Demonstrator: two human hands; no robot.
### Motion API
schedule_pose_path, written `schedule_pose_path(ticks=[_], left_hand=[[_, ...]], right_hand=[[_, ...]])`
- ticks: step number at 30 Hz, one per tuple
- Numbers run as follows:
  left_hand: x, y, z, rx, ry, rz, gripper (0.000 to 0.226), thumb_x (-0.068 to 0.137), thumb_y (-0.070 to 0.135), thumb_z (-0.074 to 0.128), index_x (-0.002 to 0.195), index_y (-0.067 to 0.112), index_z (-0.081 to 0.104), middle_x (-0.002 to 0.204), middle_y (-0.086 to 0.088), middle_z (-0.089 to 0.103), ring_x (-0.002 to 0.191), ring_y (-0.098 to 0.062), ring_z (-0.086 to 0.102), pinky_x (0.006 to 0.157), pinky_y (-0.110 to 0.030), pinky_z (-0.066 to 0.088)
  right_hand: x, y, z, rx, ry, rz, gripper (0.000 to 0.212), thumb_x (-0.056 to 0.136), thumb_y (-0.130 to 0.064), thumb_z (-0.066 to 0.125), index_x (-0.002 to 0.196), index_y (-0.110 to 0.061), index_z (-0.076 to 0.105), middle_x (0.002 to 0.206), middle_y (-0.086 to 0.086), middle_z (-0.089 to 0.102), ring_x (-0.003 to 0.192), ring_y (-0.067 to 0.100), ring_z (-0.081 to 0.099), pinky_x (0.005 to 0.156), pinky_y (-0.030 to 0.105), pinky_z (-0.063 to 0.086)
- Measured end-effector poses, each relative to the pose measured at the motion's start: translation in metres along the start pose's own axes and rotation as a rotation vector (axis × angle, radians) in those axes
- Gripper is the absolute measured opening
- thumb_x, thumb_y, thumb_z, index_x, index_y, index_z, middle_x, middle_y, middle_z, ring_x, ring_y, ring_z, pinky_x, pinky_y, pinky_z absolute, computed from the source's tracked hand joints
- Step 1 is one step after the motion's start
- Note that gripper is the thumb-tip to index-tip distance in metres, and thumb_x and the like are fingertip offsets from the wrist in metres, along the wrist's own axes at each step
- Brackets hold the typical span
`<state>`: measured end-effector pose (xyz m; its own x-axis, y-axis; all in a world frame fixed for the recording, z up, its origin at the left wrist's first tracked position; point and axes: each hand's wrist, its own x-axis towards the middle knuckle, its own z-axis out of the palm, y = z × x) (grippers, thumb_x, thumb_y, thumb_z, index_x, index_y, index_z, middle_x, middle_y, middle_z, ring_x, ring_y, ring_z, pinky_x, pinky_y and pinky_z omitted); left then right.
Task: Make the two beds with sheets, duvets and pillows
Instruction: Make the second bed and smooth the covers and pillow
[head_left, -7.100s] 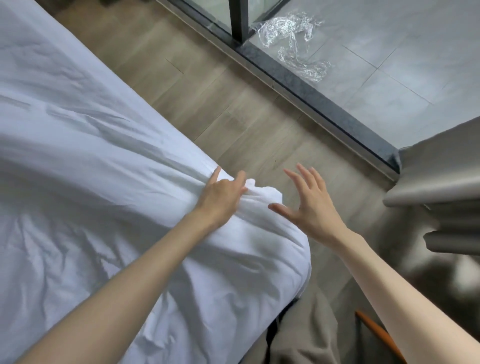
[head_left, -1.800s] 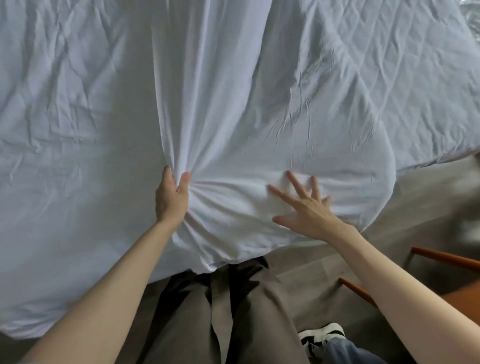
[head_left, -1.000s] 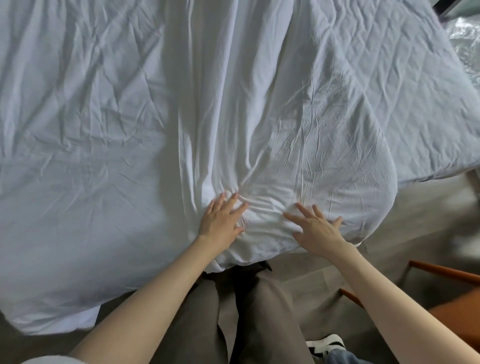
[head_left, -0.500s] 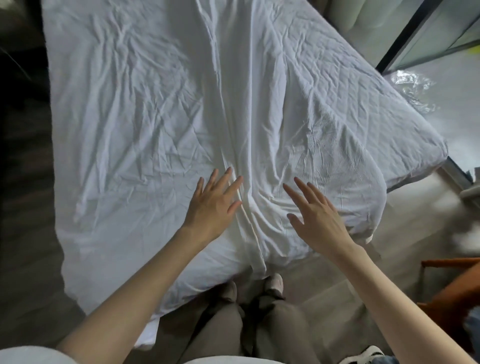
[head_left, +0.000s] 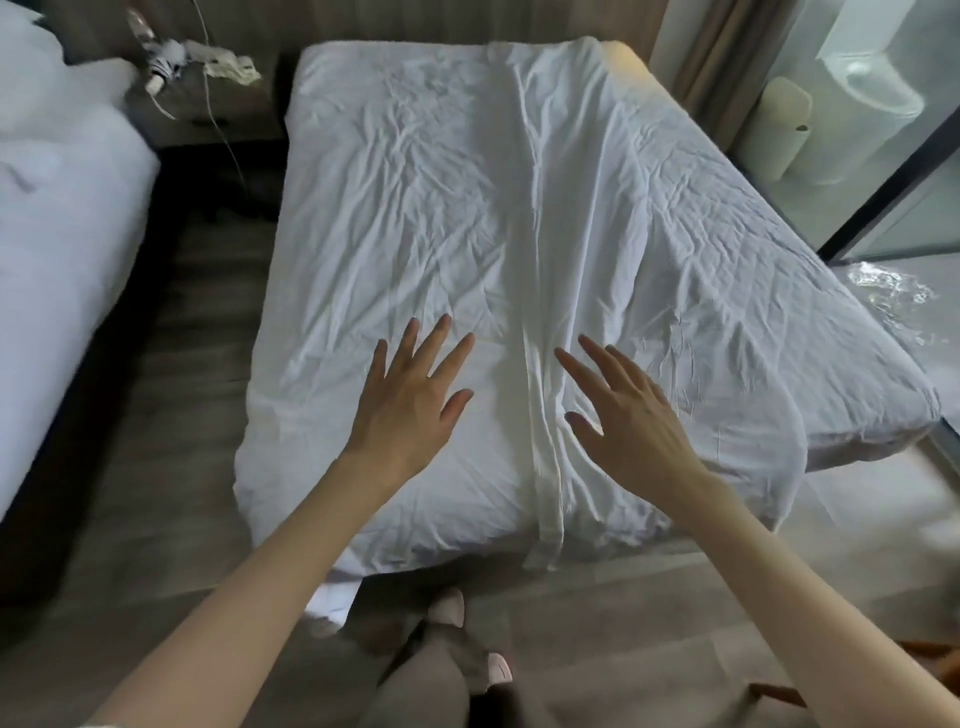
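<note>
Sheet (head_left: 467, 208), white, thin and creased, lies on the rectangular bed (head_left: 857, 364), a long raised fold (head_left: 540, 322) down its middle. Left grip (head_left: 410, 400) and right grip (head_left: 623, 415) are over its foot end, fingers (head_left: 436, 343) straight and spread, holding nothing.

A wood-grain nightstand (head_left: 208, 122) stands at upper left, with a black-and-white striped object (head_left: 156, 65) and a crumpled pale cloth (head_left: 231, 66) on its top and a thin cable (head_left: 224, 136) trailing down its front. Grey-brown plank floor (head_left: 171, 415) runs below, and at lower right the edge of an orange-brown chair (head_left: 932, 656) shows (too little to tell more). At upper right a beige curtain (head_left: 727, 62) hangs beside a dark-framed glass door (head_left: 893, 176), a pale upright roll (head_left: 779, 130) stands behind the glass, and crumpled clear plastic (head_left: 888, 296) lies near the frame's foot.
</note>
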<state>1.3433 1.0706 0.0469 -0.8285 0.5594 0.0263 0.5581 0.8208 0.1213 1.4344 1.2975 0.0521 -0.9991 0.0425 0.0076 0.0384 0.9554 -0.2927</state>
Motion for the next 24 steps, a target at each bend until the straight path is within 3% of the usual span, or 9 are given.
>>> schedule_pose_path(ticks=[9,12,17,21,24], left_hand=[[-0.087,-0.096,-0.046,0.075,0.101,-0.157,0.060,0.100,0.047,0.029,0.155,0.028,0.015,0.163,0.002,0.004,0.150,-0.027,0.001,0.120,-0.050,0.007],[-0.108,-0.141,-0.053,0.091,0.130,-0.181,0.060,0.097,0.047,0.028,0.154,0.026,0.022,0.163,-0.002,0.012,0.149,-0.031,0.008,0.118,-0.054,0.015],[-0.135,-0.229,-0.065,0.105,0.141,-0.176,0.058,0.099,0.044,0.033,0.153,0.026,0.024,0.163,-0.004,0.012,0.149,-0.031,0.008,0.118,-0.053,0.012],[-0.153,-0.312,-0.083,0.114,0.100,-0.151,0.060,0.100,0.046,0.030,0.155,0.029,0.014,0.164,0.000,0.002,0.150,-0.027,-0.002,0.120,-0.051,0.007],[-0.164,-0.366,-0.099,0.103,0.098,-0.104,0.059,0.101,0.044,0.034,0.155,0.028,0.018,0.163,-0.001,0.005,0.150,-0.028,0.000,0.120,-0.052,0.008]], right_hand=[[0.028,-0.125,0.014,-0.013,0.033,-0.246,0.066,0.097,-0.032,0.055,0.154,-0.031,0.022,0.162,0.000,0.016,0.148,0.028,0.017,0.117,0.048,0.020],[0.046,-0.172,0.027,-0.020,0.038,-0.308,0.066,0.096,-0.029,0.057,0.154,-0.029,0.024,0.163,0.002,0.012,0.148,0.030,0.015,0.116,0.049,0.023],[0.071,-0.260,0.061,-0.012,0.076,-0.302,0.066,0.095,-0.028,0.058,0.153,-0.028,0.026,0.163,0.004,0.010,0.148,0.031,0.016,0.113,0.051,0.027],[0.088,-0.336,0.086,-0.006,0.089,-0.265,0.067,0.095,-0.028,0.058,0.153,-0.028,0.025,0.163,0.005,0.010,0.147,0.031,0.016,0.115,0.051,0.028],[0.101,-0.388,0.094,0.021,0.125,-0.226,0.066,0.095,-0.028,0.059,0.153,-0.028,0.027,0.162,0.005,0.014,0.147,0.032,0.018,0.114,0.054,0.030]])
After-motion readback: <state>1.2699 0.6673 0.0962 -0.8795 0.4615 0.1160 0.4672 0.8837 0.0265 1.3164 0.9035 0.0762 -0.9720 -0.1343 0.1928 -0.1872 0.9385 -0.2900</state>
